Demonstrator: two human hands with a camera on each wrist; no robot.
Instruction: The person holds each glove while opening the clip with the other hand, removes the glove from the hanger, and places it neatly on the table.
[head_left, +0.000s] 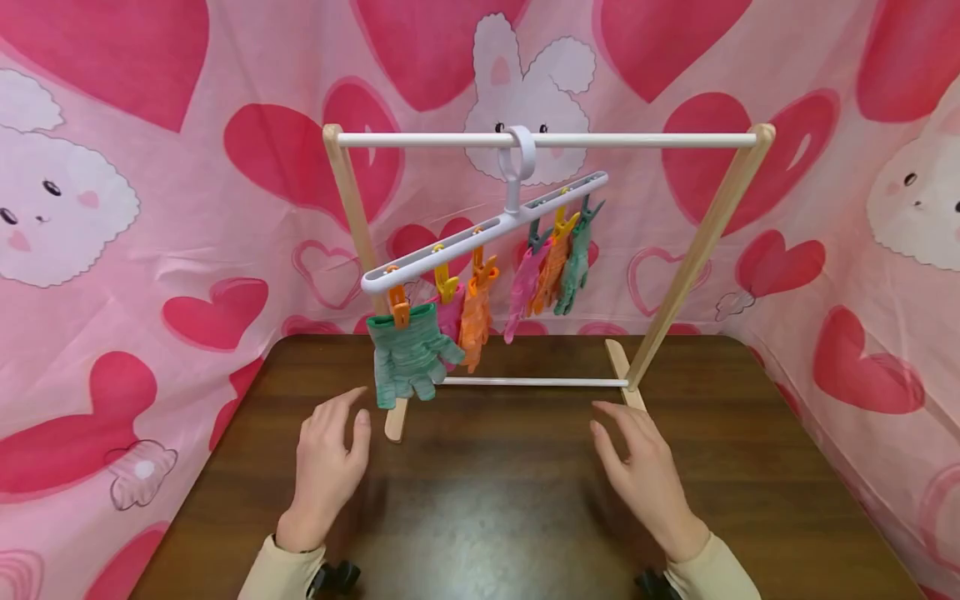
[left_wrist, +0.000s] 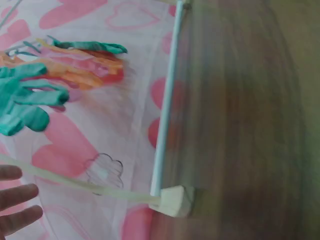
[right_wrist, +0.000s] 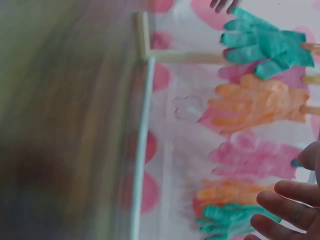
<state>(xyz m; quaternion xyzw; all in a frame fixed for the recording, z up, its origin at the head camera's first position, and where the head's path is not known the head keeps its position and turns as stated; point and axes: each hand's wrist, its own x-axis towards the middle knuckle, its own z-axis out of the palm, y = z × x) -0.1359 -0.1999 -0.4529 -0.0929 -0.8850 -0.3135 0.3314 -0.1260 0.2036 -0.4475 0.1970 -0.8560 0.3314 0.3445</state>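
A small wooden drying rack [head_left: 705, 233] with a white top bar stands on the dark wooden table [head_left: 495, 500]. From the bar hangs a tilted white clip hanger [head_left: 480, 233] with several small gloves pegged to it: green, pink and orange. The nearest green glove [head_left: 408, 358] hangs at the hanger's low left end. My left hand [head_left: 330, 454] hovers open just below and left of that glove, touching nothing. My right hand [head_left: 637, 467] hovers open above the table in front of the rack's right foot [head_left: 621, 371]. The wrist views show the gloves [right_wrist: 260, 42] and my fingertips [left_wrist: 15, 200], blurred.
Pink cloth with hearts and rabbits [head_left: 112, 208] walls the table on the left, back and right. The rack's white lower rail [head_left: 532, 382] runs between its two feet near the table's back. Bare tabletop lies between and in front of my hands.
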